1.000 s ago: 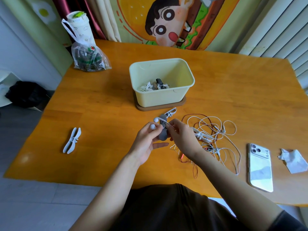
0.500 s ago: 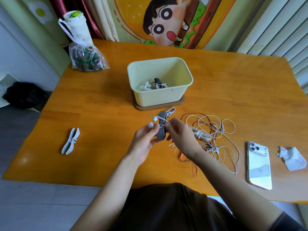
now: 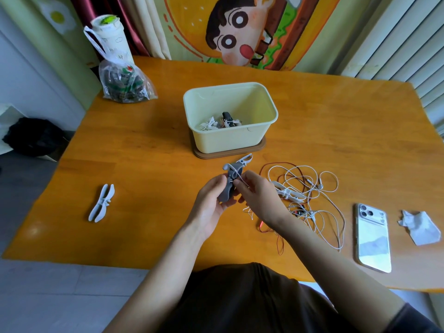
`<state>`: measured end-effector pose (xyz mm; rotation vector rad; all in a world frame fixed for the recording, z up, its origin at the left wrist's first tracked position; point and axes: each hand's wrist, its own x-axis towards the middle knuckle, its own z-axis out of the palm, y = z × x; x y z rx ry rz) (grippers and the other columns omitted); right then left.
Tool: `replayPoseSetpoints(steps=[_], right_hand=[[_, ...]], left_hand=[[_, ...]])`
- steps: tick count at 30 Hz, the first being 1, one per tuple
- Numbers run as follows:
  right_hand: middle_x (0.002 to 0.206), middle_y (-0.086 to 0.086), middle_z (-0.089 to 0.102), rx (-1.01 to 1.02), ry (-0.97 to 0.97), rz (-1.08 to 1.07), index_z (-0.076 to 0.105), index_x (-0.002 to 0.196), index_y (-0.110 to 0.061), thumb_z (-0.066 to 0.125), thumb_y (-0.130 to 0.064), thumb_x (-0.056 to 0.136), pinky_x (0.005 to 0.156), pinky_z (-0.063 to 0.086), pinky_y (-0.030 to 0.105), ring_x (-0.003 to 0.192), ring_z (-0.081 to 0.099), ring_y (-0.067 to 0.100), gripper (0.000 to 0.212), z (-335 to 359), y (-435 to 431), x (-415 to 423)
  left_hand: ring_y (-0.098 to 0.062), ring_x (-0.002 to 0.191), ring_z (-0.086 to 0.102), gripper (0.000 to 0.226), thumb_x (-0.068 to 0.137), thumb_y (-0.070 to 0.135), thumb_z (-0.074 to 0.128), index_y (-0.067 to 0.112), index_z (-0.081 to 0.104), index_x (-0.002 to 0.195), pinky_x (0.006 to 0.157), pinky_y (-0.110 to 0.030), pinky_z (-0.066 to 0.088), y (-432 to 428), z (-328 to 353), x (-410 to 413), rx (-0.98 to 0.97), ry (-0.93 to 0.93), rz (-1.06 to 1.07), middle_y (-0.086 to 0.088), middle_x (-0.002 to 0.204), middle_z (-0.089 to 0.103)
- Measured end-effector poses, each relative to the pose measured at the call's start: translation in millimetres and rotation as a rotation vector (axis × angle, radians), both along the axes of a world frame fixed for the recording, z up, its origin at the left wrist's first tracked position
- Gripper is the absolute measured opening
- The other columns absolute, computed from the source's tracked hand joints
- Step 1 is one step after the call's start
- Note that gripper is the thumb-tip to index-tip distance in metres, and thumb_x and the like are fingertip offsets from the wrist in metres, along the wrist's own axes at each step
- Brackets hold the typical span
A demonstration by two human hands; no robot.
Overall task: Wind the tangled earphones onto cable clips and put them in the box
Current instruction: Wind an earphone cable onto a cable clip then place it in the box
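Tabletop (image 3: 149,150), box (image 3: 228,140) to near edge: left hand (image 3: 212,203), clip (image 3: 227,192), right hand (image 3: 260,198), cable (image 3: 237,176).

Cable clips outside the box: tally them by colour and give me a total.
White: 3, the left clip, the far clip before the box, and the right clip in the earphone tangle.
Grey: 1, the grey clip, gripped by the left hand while the right hand pinches its earphone cable.
Total: 4
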<state>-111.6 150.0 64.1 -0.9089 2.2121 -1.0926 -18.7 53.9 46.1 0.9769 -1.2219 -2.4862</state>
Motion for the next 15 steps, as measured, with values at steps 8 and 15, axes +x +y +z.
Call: replayPoseSetpoints(steps=[8,15], right_hand=[[0.086,-0.007,0.061,0.016,0.065,-0.039,0.049,0.096,-0.017,0.049,-0.026,0.097,0.067,0.054,0.033,0.075,0.067,0.015,0.009,-1.3,3.1,-3.1],[0.079,-0.002,0.063,0.02,0.1,-0.077,0.058,0.09,-0.01,0.045,-0.03,0.098,0.064,0.052,0.036,0.077,0.066,0.019,0.025,-0.2,4.1,-4.1]], left_hand=[[-0.014,0.084,0.066,0.022,0.096,0.012,0.052,0.023,0.06,0.113,0.074,-0.032,0.053,1.0,-2.1,-1.3,-0.028,0.004,-0.029,0.004,0.088,0.07],[-0.026,0.098,0.063,0.026,0.095,0.003,0.051,0.016,0.057,0.116,0.088,-0.045,0.053,0.3,-2.6,-1.4,-0.024,-0.019,-0.063,-0.01,0.101,0.065]])
